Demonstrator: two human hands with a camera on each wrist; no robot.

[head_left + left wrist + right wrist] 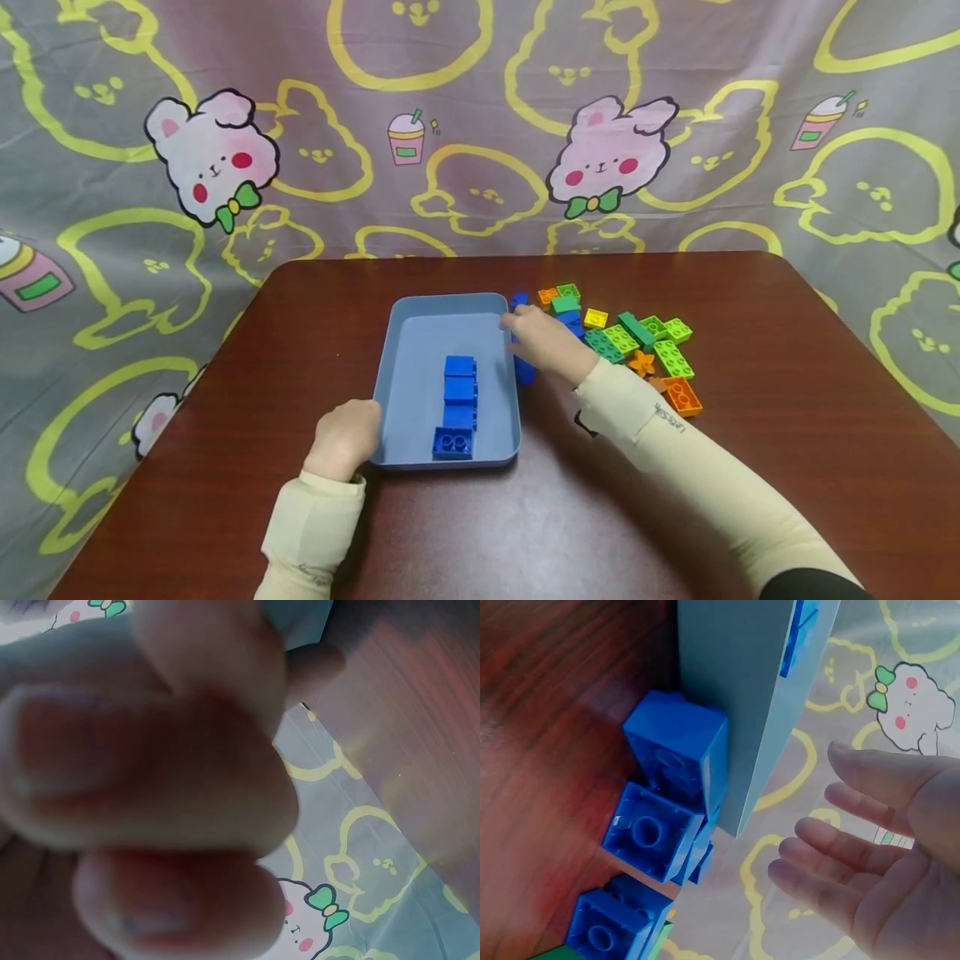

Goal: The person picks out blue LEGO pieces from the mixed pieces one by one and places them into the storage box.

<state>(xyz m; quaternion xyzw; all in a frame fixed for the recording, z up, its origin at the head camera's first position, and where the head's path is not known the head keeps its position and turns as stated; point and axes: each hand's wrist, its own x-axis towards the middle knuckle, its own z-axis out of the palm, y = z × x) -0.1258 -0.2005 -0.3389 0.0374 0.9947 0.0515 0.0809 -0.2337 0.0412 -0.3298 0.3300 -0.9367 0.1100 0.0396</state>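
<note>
A blue-grey tray (420, 333) sits on a dark wooden tabletop (787, 433). Inside, toward the tray's near end, four blue blocks (459, 392) line up. The left hand (343, 437) grips the tray's left rim with curled fingers. At the tray's right rim, the right hand (547, 337) is empty, its fingers loosely spread. Loose blue bricks (676, 746) lie just beside the tray's right wall; green, orange and yellow pieces (621, 339) scatter farther right of it.

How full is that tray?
Partly full: four blue bricks sit in a row inside the tray, with bare floor visible to either side and beyond them.
</note>
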